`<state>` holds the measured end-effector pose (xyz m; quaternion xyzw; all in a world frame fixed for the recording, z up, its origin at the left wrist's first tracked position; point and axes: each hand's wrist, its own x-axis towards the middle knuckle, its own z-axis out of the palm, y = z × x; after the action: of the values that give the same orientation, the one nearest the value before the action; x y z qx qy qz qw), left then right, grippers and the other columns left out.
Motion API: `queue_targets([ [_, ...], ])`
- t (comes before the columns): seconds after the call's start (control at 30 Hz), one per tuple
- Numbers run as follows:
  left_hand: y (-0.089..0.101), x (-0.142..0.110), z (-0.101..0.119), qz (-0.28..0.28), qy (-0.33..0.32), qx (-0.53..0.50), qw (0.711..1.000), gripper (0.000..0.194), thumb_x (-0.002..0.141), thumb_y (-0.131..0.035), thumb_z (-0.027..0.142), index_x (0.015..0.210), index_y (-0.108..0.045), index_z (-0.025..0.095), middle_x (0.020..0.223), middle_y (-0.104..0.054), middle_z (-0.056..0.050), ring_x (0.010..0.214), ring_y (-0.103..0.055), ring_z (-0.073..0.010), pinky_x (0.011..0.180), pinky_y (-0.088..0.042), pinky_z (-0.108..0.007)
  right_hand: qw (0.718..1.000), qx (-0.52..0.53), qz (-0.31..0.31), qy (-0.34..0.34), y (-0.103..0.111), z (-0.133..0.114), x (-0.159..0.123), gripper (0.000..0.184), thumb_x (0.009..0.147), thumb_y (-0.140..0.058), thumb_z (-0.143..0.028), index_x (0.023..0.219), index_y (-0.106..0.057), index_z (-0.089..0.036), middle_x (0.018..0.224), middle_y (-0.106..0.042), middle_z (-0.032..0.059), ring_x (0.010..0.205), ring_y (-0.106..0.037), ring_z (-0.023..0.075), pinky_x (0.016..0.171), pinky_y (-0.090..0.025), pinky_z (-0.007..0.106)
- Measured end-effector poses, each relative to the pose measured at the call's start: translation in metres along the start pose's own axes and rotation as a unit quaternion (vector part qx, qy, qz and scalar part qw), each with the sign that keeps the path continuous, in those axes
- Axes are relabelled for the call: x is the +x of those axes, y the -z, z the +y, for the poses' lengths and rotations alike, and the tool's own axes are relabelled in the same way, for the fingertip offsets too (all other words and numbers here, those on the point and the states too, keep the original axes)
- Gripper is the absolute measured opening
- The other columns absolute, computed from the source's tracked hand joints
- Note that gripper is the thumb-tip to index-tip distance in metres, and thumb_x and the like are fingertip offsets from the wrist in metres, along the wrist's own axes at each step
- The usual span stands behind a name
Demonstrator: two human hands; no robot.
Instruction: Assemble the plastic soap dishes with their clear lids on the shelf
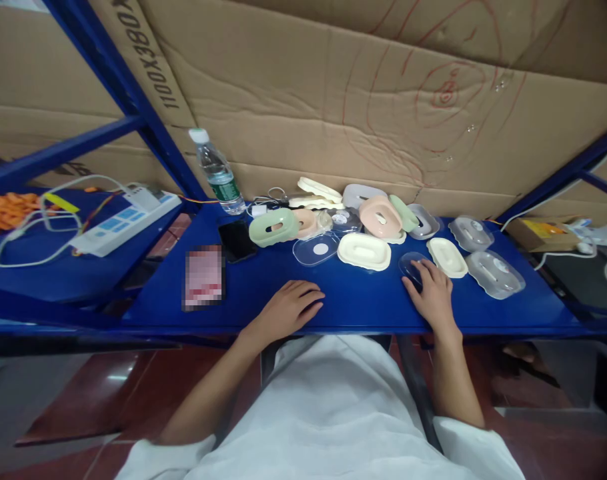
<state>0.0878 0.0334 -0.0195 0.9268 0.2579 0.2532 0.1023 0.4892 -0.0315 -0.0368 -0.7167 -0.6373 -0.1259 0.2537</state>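
Head: hands [289,309] half-open, right [434,297] on lid [408,264]

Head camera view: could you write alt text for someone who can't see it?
A person's two bare hands at a blue table: the right hand is at a clear oval piece, the left hand near the front edge. Beyond lie cream, green, peach and clear oval pieces; a bottle and phone are at left.

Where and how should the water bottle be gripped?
I'd wrap the fingers of the left hand around the water bottle at its green label, coming from the front. The bottle stands upright, tall and round, with cardboard behind it; the phone in front lies flat, so it should hardly obstruct.
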Motion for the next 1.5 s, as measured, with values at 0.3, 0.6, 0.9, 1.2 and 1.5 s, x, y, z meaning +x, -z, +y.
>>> queue_targets([
  [0.3,-0.003,0.001,-0.001,0.017,0.002,-0.006,1.0,0.025,0.112,-0.055,0.032,0.12,-0.077,0.024,0.123,-0.077,-0.008,0.114,-0.073,-0.0229,0.102,-0.056,-0.041,1.0,-0.004,-0.004,0.027,-0.004,0.007,-0.002,0.052,0.109,-0.048,-0.051,0.152,-0.06,-0.026,0.154,-0.061,0.0163,0.141,-0.056,0.0378,0.117,-0.042,0.062],
  [0.6,-0.002,0.0,0.003,0.006,0.002,0.027,1.0,0.028,0.112,-0.054,0.03,0.129,-0.075,0.023,0.135,-0.073,-0.012,0.125,-0.07,-0.0266,0.108,-0.056,-0.046,1.0,0.003,-0.015,0.019,-0.003,0.005,-0.002,0.053,0.108,-0.048,-0.051,0.153,-0.06,-0.026,0.156,-0.06,0.0163,0.142,-0.055,0.0384,0.119,-0.04,0.063],
  [0.9,-0.006,0.005,0.007,0.001,0.126,0.079,0.989,0.085,0.104,-0.064,0.039,0.176,-0.02,0.027,0.181,-0.026,-0.019,0.165,-0.028,-0.0469,0.126,-0.009,-0.085,1.0,-0.001,-0.007,0.026,-0.006,0.007,-0.002,0.052,0.109,-0.049,-0.051,0.152,-0.061,-0.025,0.156,-0.06,0.0162,0.142,-0.055,0.0385,0.119,-0.041,0.063],
  [1.2,-0.008,0.003,0.003,-0.018,0.134,0.067,0.989,0.071,0.107,-0.06,0.043,0.172,-0.034,0.027,0.178,-0.031,-0.02,0.165,-0.03,-0.0456,0.126,-0.012,-0.086,0.993,0.022,-0.002,0.112,0.014,-0.009,0.023,0.043,0.109,-0.05,-0.042,0.146,-0.065,-0.025,0.159,-0.057,0.0156,0.151,-0.05,0.0375,0.123,-0.038,0.06],
  [1.5,0.003,0.001,0.002,-0.004,0.084,-0.003,0.996,0.057,0.11,-0.058,0.038,0.164,-0.046,0.028,0.171,-0.044,-0.016,0.158,-0.044,-0.0365,0.13,-0.03,-0.072,0.992,-0.038,0.004,0.117,0.019,-0.032,0.143,0.056,0.109,-0.046,-0.043,0.155,-0.055,-0.011,0.154,-0.061,0.0217,0.137,-0.059,0.0398,0.112,-0.047,0.054],
])
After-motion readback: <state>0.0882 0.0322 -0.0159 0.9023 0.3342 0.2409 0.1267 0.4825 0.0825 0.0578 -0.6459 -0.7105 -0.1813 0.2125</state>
